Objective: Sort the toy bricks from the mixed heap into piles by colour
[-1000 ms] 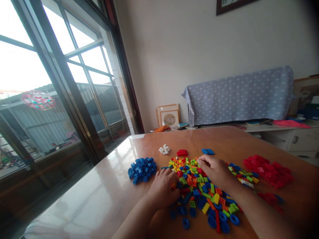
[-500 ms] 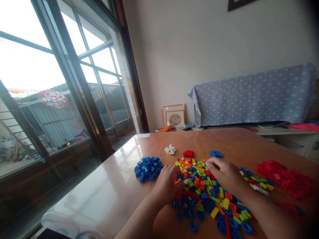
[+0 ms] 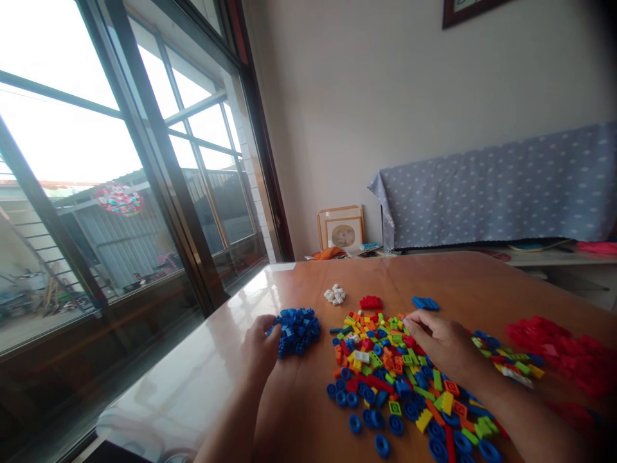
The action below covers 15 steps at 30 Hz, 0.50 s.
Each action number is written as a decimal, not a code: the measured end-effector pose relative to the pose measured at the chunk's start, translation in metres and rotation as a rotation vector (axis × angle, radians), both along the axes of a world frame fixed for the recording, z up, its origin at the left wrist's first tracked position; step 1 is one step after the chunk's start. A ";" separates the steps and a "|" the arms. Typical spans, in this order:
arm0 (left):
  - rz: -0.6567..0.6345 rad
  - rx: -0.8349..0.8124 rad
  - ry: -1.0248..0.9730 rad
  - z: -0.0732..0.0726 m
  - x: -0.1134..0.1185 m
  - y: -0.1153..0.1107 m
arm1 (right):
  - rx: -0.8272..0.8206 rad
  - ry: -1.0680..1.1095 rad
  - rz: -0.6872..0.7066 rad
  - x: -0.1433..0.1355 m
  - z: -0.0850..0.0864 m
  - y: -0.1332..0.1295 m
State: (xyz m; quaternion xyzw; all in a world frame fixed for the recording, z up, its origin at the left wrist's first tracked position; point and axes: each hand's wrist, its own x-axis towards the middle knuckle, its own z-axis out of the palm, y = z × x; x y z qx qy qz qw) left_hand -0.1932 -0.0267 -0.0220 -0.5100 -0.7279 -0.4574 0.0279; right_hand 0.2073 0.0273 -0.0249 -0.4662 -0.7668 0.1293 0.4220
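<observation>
My left hand [image 3: 259, 347] is at the left edge of a heap of blue toy bricks [image 3: 299, 331]. Its thumb and index finger are closed, with a bit of blue brick showing between them. At the upper right of a spread of mixed toy bricks [image 3: 380, 360] in red, yellow, green, orange and blue is my right hand [image 3: 441, 341]. Its thumb and fingertips are pinched together by the bricks; whatever they hold, if anything, is hidden. Blue ring-shaped wheels [image 3: 382, 445] lie along the near side of the spread.
Behind the spread sit small groups of white bricks [image 3: 335, 294], red bricks [image 3: 371, 302] and blue bricks [image 3: 425, 303]. To the right are a small mixed group [image 3: 520, 357] and a red translucent heap [image 3: 563, 350]. A glass window [image 3: 193, 161] stands left of the wooden table [image 3: 212, 360].
My left hand has moved left, from the mixed bricks to the blue heap. My right hand stays at the edge of the mixed bricks. The whole view has shifted slightly.
</observation>
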 end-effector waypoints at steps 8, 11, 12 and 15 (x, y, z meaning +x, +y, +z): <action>0.065 -0.096 -0.103 -0.022 -0.017 0.004 | -0.004 -0.008 -0.022 0.001 -0.001 0.000; 0.057 -0.107 -0.157 -0.028 -0.017 0.008 | 0.003 -0.009 -0.023 0.001 -0.001 0.001; 0.060 -0.111 -0.168 -0.029 -0.018 0.008 | 0.003 -0.009 -0.021 0.001 -0.001 0.001; 0.082 -0.121 -0.159 -0.028 -0.018 0.007 | 0.000 -0.004 -0.014 0.001 -0.001 0.002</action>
